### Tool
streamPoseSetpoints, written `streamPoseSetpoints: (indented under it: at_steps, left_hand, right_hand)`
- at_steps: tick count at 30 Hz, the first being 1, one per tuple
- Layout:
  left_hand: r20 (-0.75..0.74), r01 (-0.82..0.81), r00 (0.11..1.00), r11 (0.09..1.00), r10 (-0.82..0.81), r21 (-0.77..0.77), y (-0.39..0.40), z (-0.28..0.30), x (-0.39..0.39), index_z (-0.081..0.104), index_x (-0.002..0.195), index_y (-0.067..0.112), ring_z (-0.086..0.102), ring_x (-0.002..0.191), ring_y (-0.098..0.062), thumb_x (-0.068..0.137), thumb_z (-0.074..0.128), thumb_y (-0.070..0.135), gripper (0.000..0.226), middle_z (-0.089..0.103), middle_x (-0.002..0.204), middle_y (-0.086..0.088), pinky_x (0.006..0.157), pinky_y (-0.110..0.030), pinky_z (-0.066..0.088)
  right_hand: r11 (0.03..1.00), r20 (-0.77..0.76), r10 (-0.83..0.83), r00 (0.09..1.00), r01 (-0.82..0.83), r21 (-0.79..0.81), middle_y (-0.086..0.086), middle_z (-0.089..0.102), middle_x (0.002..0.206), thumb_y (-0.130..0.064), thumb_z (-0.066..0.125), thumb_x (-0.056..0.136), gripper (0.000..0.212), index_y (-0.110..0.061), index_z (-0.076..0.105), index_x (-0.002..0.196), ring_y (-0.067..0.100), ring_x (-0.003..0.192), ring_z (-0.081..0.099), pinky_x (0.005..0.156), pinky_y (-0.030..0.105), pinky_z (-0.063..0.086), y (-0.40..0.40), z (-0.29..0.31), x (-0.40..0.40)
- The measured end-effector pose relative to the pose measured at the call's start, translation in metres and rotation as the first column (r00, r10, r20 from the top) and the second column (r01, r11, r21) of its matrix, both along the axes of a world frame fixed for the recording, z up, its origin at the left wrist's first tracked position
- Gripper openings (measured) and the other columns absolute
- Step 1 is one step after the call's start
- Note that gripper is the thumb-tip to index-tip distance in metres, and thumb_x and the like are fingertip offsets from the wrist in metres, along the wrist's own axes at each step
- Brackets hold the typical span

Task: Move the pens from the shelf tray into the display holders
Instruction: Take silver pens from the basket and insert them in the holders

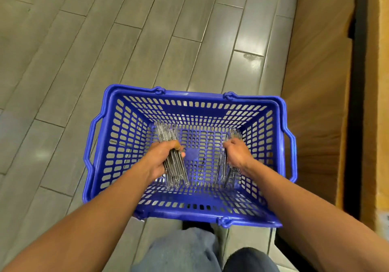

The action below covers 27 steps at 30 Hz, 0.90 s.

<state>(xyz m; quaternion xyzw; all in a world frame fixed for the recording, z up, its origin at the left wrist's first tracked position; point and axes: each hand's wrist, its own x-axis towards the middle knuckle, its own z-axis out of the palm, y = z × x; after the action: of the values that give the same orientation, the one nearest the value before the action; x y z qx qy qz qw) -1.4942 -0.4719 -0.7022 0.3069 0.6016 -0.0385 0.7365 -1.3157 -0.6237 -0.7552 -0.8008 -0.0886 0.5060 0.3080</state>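
Below, both hands hold pen bundles inside a blue plastic shopping basket (pixel 109 124).

Grey plank floor (pixel 84 40) fills the view from nine to twelve o'clock, and a tan cardboard box (pixel 315 82) stands at three o'clock, just beside the basket. The perforated basket sits on the floor at centre, its handles folded down along the rim. The left hand (pixel 162 160) is curled round a left pen bundle (pixel 168 132) at the basket's nine o'clock side; the right hand (pixel 236 152) is curled round a right pen bundle (pixel 223 170) at its three o'clock side. Jeans (pixel 185 250) show at six o'clock.
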Motion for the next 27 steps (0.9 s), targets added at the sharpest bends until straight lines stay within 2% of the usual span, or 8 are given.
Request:
streamPoseSetpoints:
  at_steps: [2,6,10,13,15,20,23,27]
  left_hand:
    - [0.009,0.021,1.000,1.000,-0.021,-0.009,-0.003,0.037,-0.001,0.066,0.088,-0.003,0.066,0.062,-0.020,0.083,0.066,-0.002,0.005,0.067,0.074,-0.013,0.054,-0.031,0.059]
    - [-0.005,0.048,0.999,0.999,-0.048,-0.001,-0.007,0.121,0.001,0.066,0.101,-0.006,0.069,0.062,-0.021,0.084,0.068,0.000,0.018,0.070,0.076,-0.014,0.053,-0.032,0.058]
    - [-0.048,0.084,0.995,0.996,-0.083,0.027,-0.016,0.216,0.009,0.069,0.099,-0.006,0.069,0.065,-0.023,0.085,0.067,0.002,0.016,0.071,0.077,-0.016,0.061,-0.036,0.060]
    - [-0.019,0.096,0.995,0.995,-0.095,0.021,-0.027,0.296,0.017,0.071,0.088,-0.003,0.067,0.063,-0.024,0.082,0.069,0.001,0.008,0.070,0.075,-0.015,0.065,-0.038,0.060]
    - [0.007,0.114,0.993,0.993,-0.115,0.028,-0.036,0.350,0.022,0.071,0.085,0.000,0.066,0.061,-0.025,0.080,0.071,0.000,0.005,0.070,0.073,-0.015,0.065,-0.038,0.059]
    - [0.028,0.221,0.974,0.974,-0.223,0.054,-0.068,0.458,0.039,0.073,0.084,-0.001,0.069,0.061,-0.026,0.079,0.075,0.002,0.006,0.072,0.078,-0.019,0.055,-0.035,0.058]
    - [0.045,0.280,0.957,0.956,-0.285,0.091,-0.098,0.510,0.052,0.075,0.077,0.002,0.068,0.064,-0.026,0.081,0.073,0.003,0.004,0.073,0.078,-0.018,0.058,-0.035,0.058]
    - [0.101,0.341,0.931,0.935,-0.350,0.097,-0.150,0.568,0.072,0.076,0.073,0.000,0.068,0.063,-0.026,0.083,0.069,0.002,0.013,0.071,0.079,-0.020,0.059,-0.036,0.059]
  right_hand:
    - [1.000,-0.037,0.020,0.999,-0.019,0.003,0.003,0.053,0.077,-0.026,0.041,0.103,0.022,-0.009,0.054,0.097,0.012,0.060,0.048,0.053,0.023,0.046,-0.010,0.039,-0.003]
    - [0.999,-0.036,-0.041,0.999,0.042,0.026,0.006,0.068,0.074,-0.025,0.047,0.098,0.018,-0.016,0.051,0.084,0.030,0.067,0.067,0.061,0.038,0.049,-0.021,0.136,-0.006]
    - [0.992,-0.075,-0.102,0.992,0.107,0.073,0.010,0.068,0.068,-0.019,0.044,0.095,0.012,-0.015,0.048,0.085,0.021,0.043,0.054,0.042,0.028,0.040,-0.029,0.247,-0.004]
    - [0.984,-0.079,-0.123,0.989,0.132,0.122,0.002,0.062,0.054,-0.017,0.045,0.097,0.016,-0.014,0.046,0.082,0.019,0.037,0.049,0.038,0.026,0.036,-0.039,0.330,-0.001]
    - [0.978,-0.067,-0.140,0.988,0.149,0.147,-0.001,0.059,0.048,-0.017,0.045,0.098,0.018,-0.014,0.046,0.081,0.018,0.035,0.048,0.037,0.025,0.035,-0.047,0.387,0.002]
    - [0.940,-0.100,-0.229,0.968,0.247,0.237,0.002,0.063,0.059,-0.024,0.051,0.100,0.016,-0.017,0.057,0.087,0.018,0.039,0.049,0.039,0.024,0.036,-0.085,0.499,0.004]
    - [0.902,-0.127,-0.280,0.951,0.307,0.304,0.005,0.063,0.064,-0.029,0.051,0.100,0.020,-0.015,0.061,0.091,0.013,0.041,0.047,0.038,0.020,0.035,-0.127,0.554,0.009]
    - [0.852,-0.075,-0.393,0.916,0.394,0.344,-0.004,0.056,0.054,-0.028,0.052,0.100,0.020,-0.015,0.062,0.089,0.008,0.039,0.045,0.038,0.018,0.033,-0.202,0.613,0.024]
